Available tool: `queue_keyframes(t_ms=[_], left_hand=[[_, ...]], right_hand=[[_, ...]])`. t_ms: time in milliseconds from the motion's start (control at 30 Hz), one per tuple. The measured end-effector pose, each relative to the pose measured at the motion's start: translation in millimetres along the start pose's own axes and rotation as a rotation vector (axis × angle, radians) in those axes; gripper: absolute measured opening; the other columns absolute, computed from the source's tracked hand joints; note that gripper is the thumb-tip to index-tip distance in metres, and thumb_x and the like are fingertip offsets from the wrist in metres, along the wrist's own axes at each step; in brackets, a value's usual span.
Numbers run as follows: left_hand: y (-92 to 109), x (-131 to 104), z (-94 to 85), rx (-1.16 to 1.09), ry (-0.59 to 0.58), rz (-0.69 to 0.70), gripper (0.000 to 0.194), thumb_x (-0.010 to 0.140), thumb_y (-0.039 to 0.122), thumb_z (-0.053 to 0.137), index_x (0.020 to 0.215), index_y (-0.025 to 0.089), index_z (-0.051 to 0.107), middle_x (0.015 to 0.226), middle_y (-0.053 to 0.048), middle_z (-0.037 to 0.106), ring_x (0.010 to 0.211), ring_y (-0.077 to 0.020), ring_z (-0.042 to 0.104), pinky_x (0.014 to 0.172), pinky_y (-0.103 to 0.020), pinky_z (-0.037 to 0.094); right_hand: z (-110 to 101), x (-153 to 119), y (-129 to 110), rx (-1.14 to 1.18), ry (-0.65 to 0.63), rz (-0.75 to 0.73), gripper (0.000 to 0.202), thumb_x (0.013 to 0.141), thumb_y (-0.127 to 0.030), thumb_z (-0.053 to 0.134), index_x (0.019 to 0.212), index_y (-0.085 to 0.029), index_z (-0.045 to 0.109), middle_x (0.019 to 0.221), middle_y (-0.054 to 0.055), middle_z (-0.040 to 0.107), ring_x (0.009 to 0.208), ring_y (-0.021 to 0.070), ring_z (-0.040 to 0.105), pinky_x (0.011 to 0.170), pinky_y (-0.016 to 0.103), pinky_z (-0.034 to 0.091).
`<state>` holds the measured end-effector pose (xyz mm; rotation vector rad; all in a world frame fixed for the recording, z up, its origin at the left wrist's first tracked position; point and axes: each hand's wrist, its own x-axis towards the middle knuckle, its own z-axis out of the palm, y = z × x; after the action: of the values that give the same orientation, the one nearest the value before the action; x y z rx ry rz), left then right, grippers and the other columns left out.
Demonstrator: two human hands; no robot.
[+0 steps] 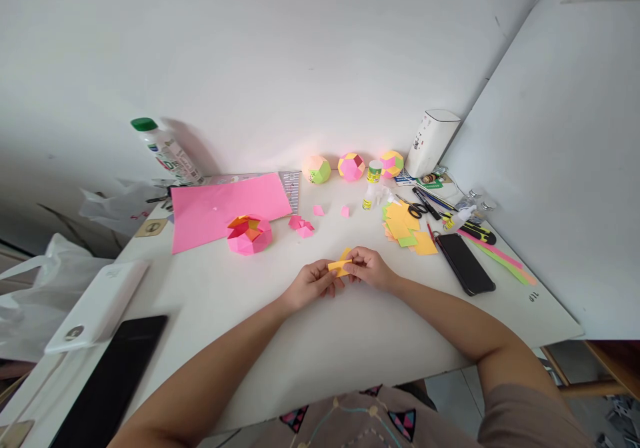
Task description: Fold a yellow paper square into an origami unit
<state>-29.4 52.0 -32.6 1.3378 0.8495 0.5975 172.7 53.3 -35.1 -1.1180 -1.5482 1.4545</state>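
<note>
Between my two hands is a small yellow-orange piece of folded paper (340, 268), held just above the white table. My left hand (316, 280) pinches its left side between thumb and fingers. The right side is gripped by my right hand (371, 268), fingers curled in. Beyond my left hand lie small pink folded paper pieces (301, 227). Farther left sits a pink paper bowl-like shape (249, 236), open on top with orange inside. Loose yellow and green paper squares (401, 225) are piled to the right of my hands.
A pink sheet (230, 205) lies at the back left near a white bottle with a green cap (167, 151). Several paper balls (351, 167) line the wall. Scissors (417, 210), a glue bottle (459, 218) and a phone (465, 263) lie right; a black tablet (117, 375) lies front left.
</note>
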Motion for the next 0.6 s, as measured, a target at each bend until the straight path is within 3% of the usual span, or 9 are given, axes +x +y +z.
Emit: queue_keyframes(t_ms=[600], left_hand=[[-1.9, 1.3, -0.1, 0.006, 0.005, -0.008, 0.041, 0.085, 0.052, 0.055, 0.104, 0.016, 0.059, 0.075, -0.004, 0.068, 0.055, -0.012, 0.058, 0.05, -0.023, 0.039]], right_hand=[[0.3, -0.2, 0.7, 0.002, 0.009, -0.005, 0.023, 0.081, -0.04, 0.064, 0.083, -0.018, 0.055, 0.065, -0.002, 0.063, 0.055, 0.0102, 0.058, 0.053, 0.023, 0.046]])
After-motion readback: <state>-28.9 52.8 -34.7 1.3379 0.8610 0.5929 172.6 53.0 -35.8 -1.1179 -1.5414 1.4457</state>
